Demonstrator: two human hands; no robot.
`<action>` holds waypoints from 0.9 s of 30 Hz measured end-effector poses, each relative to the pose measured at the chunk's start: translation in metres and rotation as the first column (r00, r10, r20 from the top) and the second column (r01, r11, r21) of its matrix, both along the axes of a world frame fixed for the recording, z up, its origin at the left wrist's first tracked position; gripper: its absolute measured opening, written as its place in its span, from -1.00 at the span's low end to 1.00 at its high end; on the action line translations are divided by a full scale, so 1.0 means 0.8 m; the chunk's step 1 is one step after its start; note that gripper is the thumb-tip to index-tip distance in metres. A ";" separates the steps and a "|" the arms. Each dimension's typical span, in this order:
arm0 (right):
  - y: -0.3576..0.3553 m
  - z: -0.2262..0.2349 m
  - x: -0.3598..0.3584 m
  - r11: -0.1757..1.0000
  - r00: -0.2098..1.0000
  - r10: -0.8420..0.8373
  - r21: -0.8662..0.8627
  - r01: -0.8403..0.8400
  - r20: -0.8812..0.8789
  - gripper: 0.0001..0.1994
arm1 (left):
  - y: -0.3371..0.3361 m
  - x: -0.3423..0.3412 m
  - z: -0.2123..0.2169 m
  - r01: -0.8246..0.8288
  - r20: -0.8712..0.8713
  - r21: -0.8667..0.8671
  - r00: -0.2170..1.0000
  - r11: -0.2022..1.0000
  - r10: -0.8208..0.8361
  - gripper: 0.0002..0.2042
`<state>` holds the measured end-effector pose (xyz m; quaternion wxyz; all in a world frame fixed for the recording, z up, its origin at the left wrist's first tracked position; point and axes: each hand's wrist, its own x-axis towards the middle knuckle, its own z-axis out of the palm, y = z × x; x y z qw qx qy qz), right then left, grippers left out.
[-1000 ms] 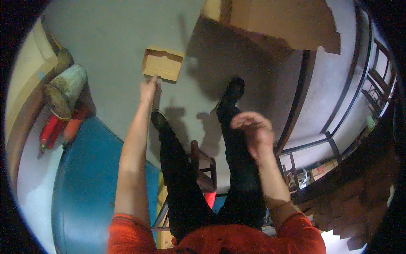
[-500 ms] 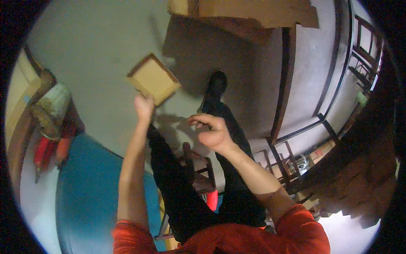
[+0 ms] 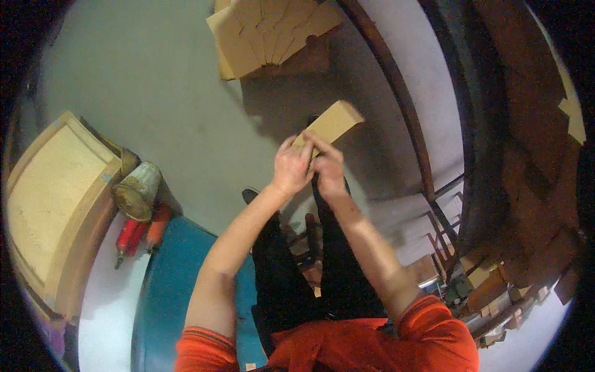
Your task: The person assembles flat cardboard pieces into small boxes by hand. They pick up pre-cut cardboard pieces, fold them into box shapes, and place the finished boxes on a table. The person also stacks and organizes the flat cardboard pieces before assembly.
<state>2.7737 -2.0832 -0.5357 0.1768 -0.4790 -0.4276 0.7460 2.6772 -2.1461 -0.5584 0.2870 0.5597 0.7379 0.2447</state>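
Left of centre, a stained pail [image 3: 137,191] lies tilted above red cylinders [image 3: 129,237]. Mid-frame, the left hand [image 3: 293,167] has its fingers clamped on the near end of 1 small cardboard box [image 3: 338,123], which slants up rightward. The right hand [image 3: 329,168] lays 1 finger across that end; I cannot tell whether its others grip.

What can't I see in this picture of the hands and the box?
In the head view:
- Inside the small box: its outer side faces us and hides it.
- Palms of the left hand and right hand: turned away from the camera.
- Far end of the big cardboard: cut off by the top edge.
- Clutter at lower right: too small and blurry.
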 end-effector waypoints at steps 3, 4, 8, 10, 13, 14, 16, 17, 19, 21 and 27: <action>0.067 -0.018 0.007 0.994 0.996 -0.082 0.073 0.079 0.035 -0.46 | 0.068 -0.033 0.029 -0.018 0.208 0.057 0.978 0.998 0.005 -0.69; 0.083 -0.005 -0.009 0.998 0.986 -0.064 0.033 0.060 0.154 -0.45 | 0.062 -0.056 0.033 -0.139 0.377 -0.069 0.913 0.988 0.155 -0.72; 0.143 -0.022 -0.041 0.862 0.869 -0.483 -0.234 0.450 -0.108 -0.57 | 0.095 -0.174 0.036 -0.587 0.281 -0.226 0.725 0.778 0.629 -0.71; 0.150 -0.093 -0.050 0.849 0.858 -0.512 -0.176 0.499 -0.038 -0.67 | 0.113 -0.225 0.018 -0.626 0.063 -0.270 0.747 0.732 0.662 -0.49; 0.164 -0.077 -0.101 0.909 0.922 -0.383 -0.156 0.387 0.057 -0.76 | 0.117 -0.261 -0.021 -0.665 -0.110 -0.302 0.736 0.683 0.668 -0.41; 0.169 -0.060 -0.110 0.950 0.959 -0.265 -0.146 0.278 0.101 -0.74 | 0.126 -0.262 -0.022 -0.669 0.053 -0.397 0.667 0.628 0.743 -0.43; 0.166 -0.062 -0.134 0.923 0.938 -0.347 -0.171 0.344 0.015 -0.74 | 0.132 -0.263 -0.041 -0.653 0.247 -0.383 0.610 0.654 0.753 -0.44; 0.164 -0.066 -0.142 0.908 0.921 -0.388 -0.185 0.377 -0.026 -0.74 | 0.133 -0.264 -0.050 -0.645 0.340 -0.374 0.573 0.666 0.746 -0.45; 0.168 -0.079 -0.145 0.882 0.906 -0.421 -0.249 0.399 -0.040 -0.69 | 0.134 -0.260 -0.060 -0.630 0.416 -0.393 0.528 0.670 0.741 -0.46; 0.168 -0.088 -0.144 0.849 0.886 -0.461 -0.316 0.424 -0.051 -0.63 | 0.132 -0.254 -0.081 -0.626 0.449 -0.407 0.496 0.665 0.743 -0.45; 0.179 -0.072 -0.152 0.815 0.816 -0.536 -0.383 0.434 -0.216 -0.54 | 0.128 -0.280 -0.079 -0.521 0.472 -0.548 0.453 0.654 0.756 -0.43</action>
